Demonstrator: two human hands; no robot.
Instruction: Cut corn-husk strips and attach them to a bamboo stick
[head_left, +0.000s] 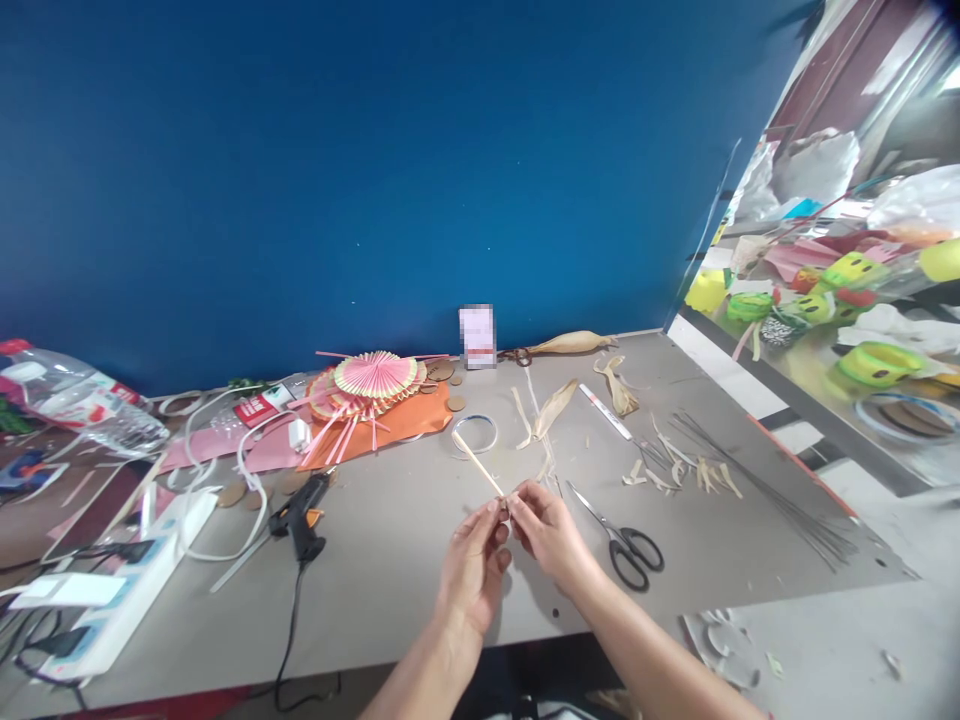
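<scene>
Fingers (501, 508) of both the left hand (471, 570) and right hand (551, 530) pinch the stick's (477, 462) near end; it points far-left over the surface (390, 560).

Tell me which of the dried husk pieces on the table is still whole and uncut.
The long tapered husk lying against the blue wall, behind the others. It is one intact pointed piece; the rest nearer the scissors are strips and small scraps.

Deep blue wall (375, 150), grey worktable (390, 560), bright daylight from the right
</scene>
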